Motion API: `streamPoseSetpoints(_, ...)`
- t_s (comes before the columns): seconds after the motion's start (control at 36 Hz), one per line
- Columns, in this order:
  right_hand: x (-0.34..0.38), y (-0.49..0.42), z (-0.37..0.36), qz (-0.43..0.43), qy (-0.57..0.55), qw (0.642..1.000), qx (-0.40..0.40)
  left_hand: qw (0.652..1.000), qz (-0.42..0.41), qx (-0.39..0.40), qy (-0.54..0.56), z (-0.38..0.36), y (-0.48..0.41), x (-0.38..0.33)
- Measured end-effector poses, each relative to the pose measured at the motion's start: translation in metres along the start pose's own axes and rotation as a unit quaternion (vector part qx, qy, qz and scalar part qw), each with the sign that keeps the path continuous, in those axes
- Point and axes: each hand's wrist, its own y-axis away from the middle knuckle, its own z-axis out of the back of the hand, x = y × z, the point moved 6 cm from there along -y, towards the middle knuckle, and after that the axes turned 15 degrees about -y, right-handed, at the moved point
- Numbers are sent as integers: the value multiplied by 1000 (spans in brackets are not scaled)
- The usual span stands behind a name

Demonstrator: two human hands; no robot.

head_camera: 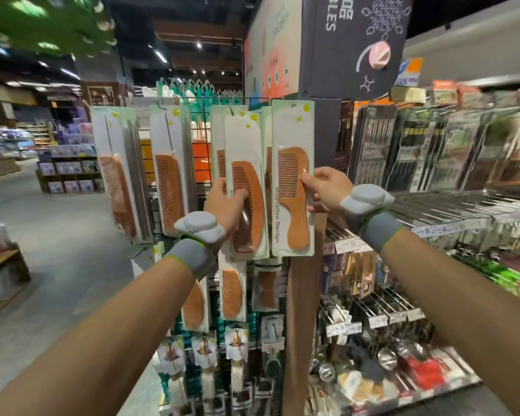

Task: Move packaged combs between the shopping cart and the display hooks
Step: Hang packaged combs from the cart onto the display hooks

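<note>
From the head camera, a wire grid rack stands at the end of a store aisle, under a dark hanging sign. Two bunches of packaged wide combs hang on its left side. A lower row of comb packs hangs below, and tasselled items hang under that. A brown post runs down the rack's right edge. To its right are wire shelves with price tags and blurred goods. Grey floor opens to the left. Nothing stands between the hands and the rack.

Both forearms reach up, each with a grey wristband.

The left hand grips the curved comb pack, with fingers round its left edge and the thumb across the front. This is a long white card holding a brown arched comb, with a yellow dot near the top.

The right hand pinches the handled comb pack by its right edge, thumb on the front. It is a white card with a pale green border, printed "Innovative Design", and carries a brown wooden comb with a handle.

Both packs are upright against the rack's top row, side by side. I cannot tell whether either one sits on a hook.
</note>
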Motion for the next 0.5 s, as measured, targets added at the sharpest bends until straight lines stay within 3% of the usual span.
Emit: streamPoseSetpoints(0.5,-12,-37,-1,2,-5,1000,-24,999,-10,-32,-43,-4,-10,2)
